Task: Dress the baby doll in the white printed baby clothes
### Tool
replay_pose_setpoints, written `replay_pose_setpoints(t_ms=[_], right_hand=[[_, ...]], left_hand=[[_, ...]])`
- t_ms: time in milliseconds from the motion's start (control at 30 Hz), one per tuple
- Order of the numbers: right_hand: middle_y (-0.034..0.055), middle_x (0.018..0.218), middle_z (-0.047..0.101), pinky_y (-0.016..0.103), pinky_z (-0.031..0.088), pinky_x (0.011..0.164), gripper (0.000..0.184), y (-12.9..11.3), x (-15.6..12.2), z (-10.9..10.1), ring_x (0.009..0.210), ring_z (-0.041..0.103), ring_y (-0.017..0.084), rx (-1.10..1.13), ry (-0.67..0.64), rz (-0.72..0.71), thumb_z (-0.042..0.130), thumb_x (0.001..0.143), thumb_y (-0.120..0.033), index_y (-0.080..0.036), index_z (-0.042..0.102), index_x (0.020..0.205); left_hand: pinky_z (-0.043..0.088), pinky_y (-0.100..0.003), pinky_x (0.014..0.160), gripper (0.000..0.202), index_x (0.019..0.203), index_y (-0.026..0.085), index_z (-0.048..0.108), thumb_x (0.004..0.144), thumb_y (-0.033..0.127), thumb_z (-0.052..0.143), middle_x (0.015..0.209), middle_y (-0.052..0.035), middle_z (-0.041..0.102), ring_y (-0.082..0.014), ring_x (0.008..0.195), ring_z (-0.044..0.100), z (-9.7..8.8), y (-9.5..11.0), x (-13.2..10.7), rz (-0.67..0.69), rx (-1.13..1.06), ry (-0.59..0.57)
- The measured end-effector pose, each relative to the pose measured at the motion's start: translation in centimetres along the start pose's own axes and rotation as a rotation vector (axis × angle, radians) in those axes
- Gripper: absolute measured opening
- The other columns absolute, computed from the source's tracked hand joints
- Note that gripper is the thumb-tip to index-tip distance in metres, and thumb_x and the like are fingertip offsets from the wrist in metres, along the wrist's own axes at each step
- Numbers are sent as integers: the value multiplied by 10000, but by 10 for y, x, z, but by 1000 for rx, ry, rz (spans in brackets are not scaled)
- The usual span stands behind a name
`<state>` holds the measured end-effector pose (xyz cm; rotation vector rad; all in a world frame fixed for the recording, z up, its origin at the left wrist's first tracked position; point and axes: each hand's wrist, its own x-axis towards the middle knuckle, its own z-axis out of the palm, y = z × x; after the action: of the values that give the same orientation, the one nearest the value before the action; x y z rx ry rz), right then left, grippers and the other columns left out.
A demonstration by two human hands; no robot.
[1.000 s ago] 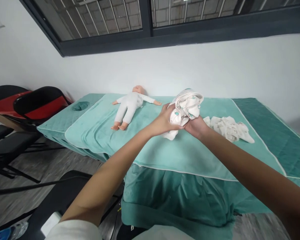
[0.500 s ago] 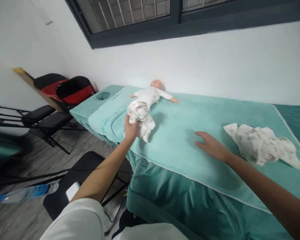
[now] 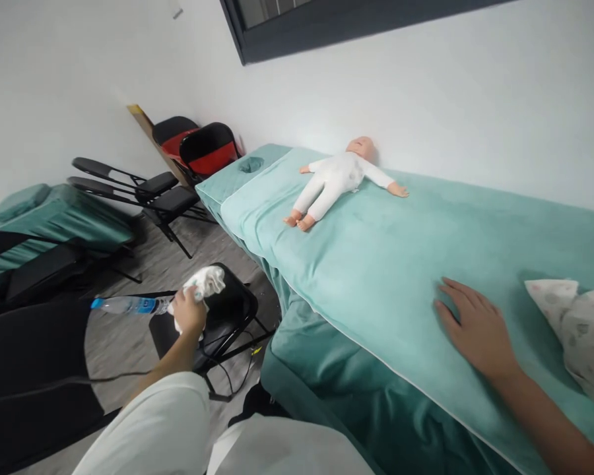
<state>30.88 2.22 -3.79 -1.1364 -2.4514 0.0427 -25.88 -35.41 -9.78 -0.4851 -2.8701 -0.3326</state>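
My left hand (image 3: 189, 313) is closed around a bunched white baby garment (image 3: 205, 282), held over a black chair seat (image 3: 228, 310) beside the bed. My right hand (image 3: 475, 326) lies flat and open on the teal towel (image 3: 376, 264) that covers the bed. A baby doll (image 3: 337, 177) in a white suit lies on its back near the wall, arms spread. A second crumpled patterned cloth (image 3: 574, 330) rests on the towel just right of my right hand.
A plastic water bottle (image 3: 126, 305) lies beside the black chair. Folding chairs (image 3: 168, 188) and red-backed chairs (image 3: 208, 152) stand along the wall at left. Another teal-covered bed (image 3: 54, 221) is at far left. Cables run across the floor under the chair.
My left hand carried the white garment off the bed, down and left to the black chair. My right hand stayed flat on the towel. The view swung left.
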Motion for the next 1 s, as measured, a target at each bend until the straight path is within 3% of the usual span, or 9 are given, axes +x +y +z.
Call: replay_pose_setpoints(t_ms=[100, 233, 333, 467, 667, 767, 833, 933, 1000], right_hand=[[91, 1411, 616, 462, 473, 978, 472, 1, -1, 0, 1260, 598, 301, 4, 6, -6, 334, 1039, -479, -177, 626, 1256], [96, 1402, 621, 456, 474, 972, 446, 1, -2, 1, 1249, 605, 294, -6, 15, -22, 351, 1044, -452, -172, 629, 1252], [95, 1409, 616, 447, 469, 982, 411, 1, -1, 2, 1255, 600, 288, -15, 16, -21, 380, 1045, -427, -174, 628, 1252], [93, 1415, 611, 449, 463, 1005, 382, -1, -1, 2, 1258, 593, 280, -2, 10, -1, 414, 1040, -400, -172, 632, 1256], [89, 1403, 616, 441, 448, 1062, 335, -6, -1, 0, 1271, 577, 257, 84, 6, 65, 453, 1020, -337, -180, 647, 1243], [92, 1380, 628, 451, 443, 1074, 313, -5, -2, 2, 1279, 566, 262, 87, 61, 132, 471, 1006, -304, -175, 652, 1226], [101, 1362, 635, 471, 441, 1081, 307, -3, -2, 5, 1271, 565, 274, 89, 110, 183, 481, 996, -285, -161, 650, 1220], [115, 1346, 636, 496, 445, 1083, 298, -6, -6, 4, 1252, 567, 287, 132, 148, 223, 490, 983, -262, -150, 641, 1214], [120, 1348, 626, 476, 455, 1084, 281, -20, -16, -4, 1251, 563, 270, 207, 146, 203, 488, 988, -253, -156, 632, 1209]], left_hand=[[411, -539, 1106, 528, 1460, 154, 488, 954, 292, 546, 1533, -207, 416, -381, 1372, 430, 39, -8, -40, 1, 37, -278], [395, -586, 1124, 602, 1506, 134, 436, 950, 334, 553, 1569, -245, 377, -424, 1435, 386, 72, -3, -68, 19, 57, -298], [418, -531, 1133, 514, 1456, 135, 497, 952, 227, 469, 1569, -198, 407, -387, 1421, 414, 77, -6, -64, 158, 99, -299], [432, -453, 1144, 479, 1356, 115, 573, 897, 126, 434, 1550, -162, 467, -336, 1413, 449, 70, -19, -47, 417, 164, -350], [441, -553, 1117, 490, 1338, 153, 538, 858, 204, 457, 1572, -160, 440, -380, 1380, 497, 74, -28, -39, 412, 181, -284], [430, -605, 1120, 479, 1314, 170, 501, 852, 284, 444, 1589, -178, 401, -402, 1423, 457, 79, -6, -42, 338, 55, -157], [427, -612, 1130, 486, 1291, 152, 514, 852, 349, 439, 1568, -198, 415, -413, 1429, 446, 79, 21, -53, 373, -67, -82], [473, -571, 1109, 492, 1180, 57, 609, 889, 391, 397, 1346, -263, 588, -405, 1315, 557, 67, 68, -87, 589, -226, -130], [550, -493, 1047, 397, 1112, 154, 671, 917, 402, 430, 1199, -159, 701, -324, 1186, 661, 52, 93, -118, 812, -346, -267]])
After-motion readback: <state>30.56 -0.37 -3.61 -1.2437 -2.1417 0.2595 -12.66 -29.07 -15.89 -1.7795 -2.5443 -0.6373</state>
